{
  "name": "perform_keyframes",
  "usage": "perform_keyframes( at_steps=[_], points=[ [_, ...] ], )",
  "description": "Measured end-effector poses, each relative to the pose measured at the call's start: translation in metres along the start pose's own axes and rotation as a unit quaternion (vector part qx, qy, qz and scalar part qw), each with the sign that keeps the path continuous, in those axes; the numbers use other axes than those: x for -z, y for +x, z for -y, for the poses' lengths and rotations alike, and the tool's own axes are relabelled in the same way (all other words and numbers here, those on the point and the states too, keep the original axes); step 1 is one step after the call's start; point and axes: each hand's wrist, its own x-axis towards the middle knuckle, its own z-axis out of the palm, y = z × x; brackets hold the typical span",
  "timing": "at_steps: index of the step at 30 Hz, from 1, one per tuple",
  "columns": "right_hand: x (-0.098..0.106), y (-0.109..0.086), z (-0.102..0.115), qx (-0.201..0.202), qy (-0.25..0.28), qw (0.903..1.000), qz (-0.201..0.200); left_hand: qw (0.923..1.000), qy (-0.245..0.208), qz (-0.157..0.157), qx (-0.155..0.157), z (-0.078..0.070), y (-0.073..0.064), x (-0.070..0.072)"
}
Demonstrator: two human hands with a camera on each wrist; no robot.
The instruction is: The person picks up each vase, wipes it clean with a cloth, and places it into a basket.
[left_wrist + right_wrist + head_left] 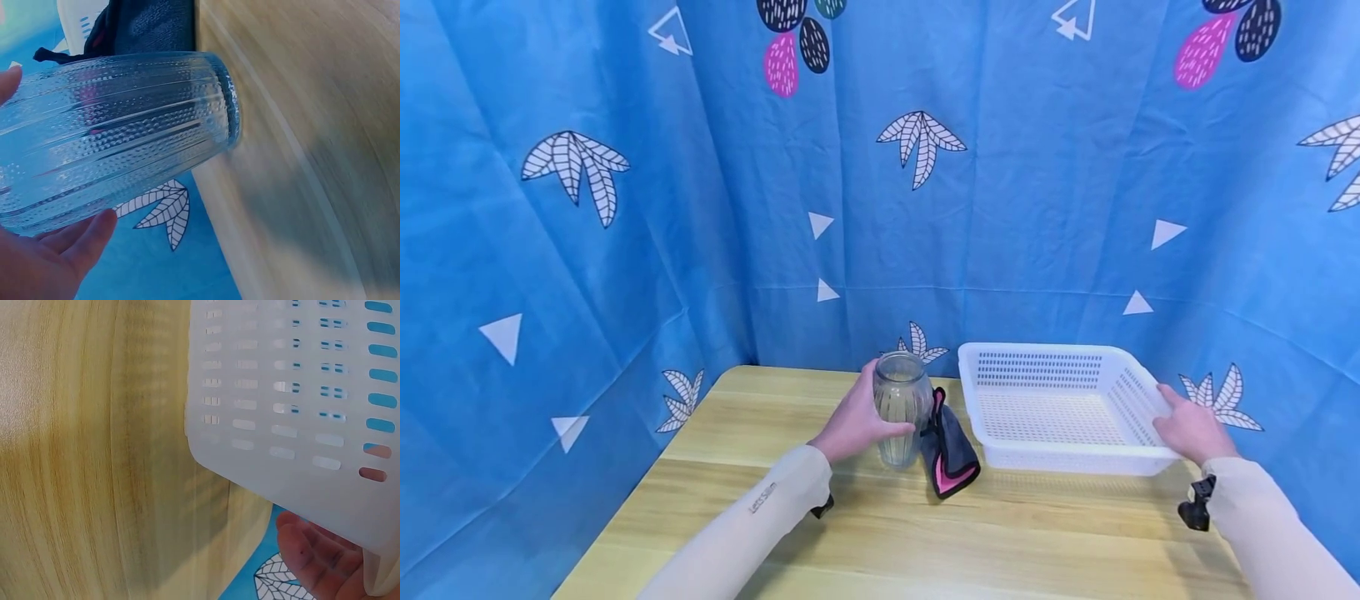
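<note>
My left hand holds a clear ribbed glass vase around its side, thumb across the front. In the left wrist view the vase shows dotted texture between its ribs, with its base at the wooden tabletop. Just right of it lies a folded dark grey cloth with pink lining and black edging. At the far right, my right hand grips the right rim of a white plastic basket. In the right wrist view its fingers curl up outside the slotted wall, under the rim.
The wooden table ends at the back and left, close to a blue patterned curtain hanging behind and on both sides. The basket stands at the back right, its perforated floor in sight. A black wrist device sits at the right cuff.
</note>
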Motion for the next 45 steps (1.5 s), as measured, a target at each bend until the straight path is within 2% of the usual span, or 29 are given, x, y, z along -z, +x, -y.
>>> perform_keyframes(
  at_steps=[6,11,16,21,24,29,32,38,45],
  points=[
    [-0.002,0.0,0.001,0.005,0.003,1.0,-0.001,0.9982,0.046,-0.039,0.002,0.0,0.004,-0.005],
    [0.002,0.002,0.003,-0.002,0.006,1.0,0.004,0.9953,0.075,-0.059,-0.016,-0.006,0.014,-0.005],
    [0.003,0.001,0.004,-0.009,0.009,0.9999,0.009,0.9931,0.08,-0.077,-0.039,-0.021,0.027,-0.001],
    [0.003,0.002,0.004,-0.009,0.009,0.9999,0.009,0.9923,0.079,-0.083,-0.047,-0.046,0.043,0.006],
    [0.002,0.001,0.003,-0.007,0.008,0.9999,0.009,0.9913,0.091,-0.076,-0.058,-0.065,0.054,0.009],
    [0.001,0.0,0.003,-0.008,0.006,0.9999,0.006,0.9865,0.115,-0.062,-0.098,-0.097,0.074,0.013],
    [0.003,-0.002,0.003,-0.011,0.004,0.9999,0.008,0.9825,0.132,-0.046,-0.123,-0.117,0.086,0.009],
    [0.004,-0.003,0.001,-0.015,0.008,0.9998,0.013,0.9767,0.159,0.011,-0.144,-0.154,0.107,-0.011],
    [0.0,-0.002,0.005,-0.029,0.018,0.9993,0.017,0.9555,0.232,0.054,-0.174,-0.183,0.127,-0.041]
  ],
)
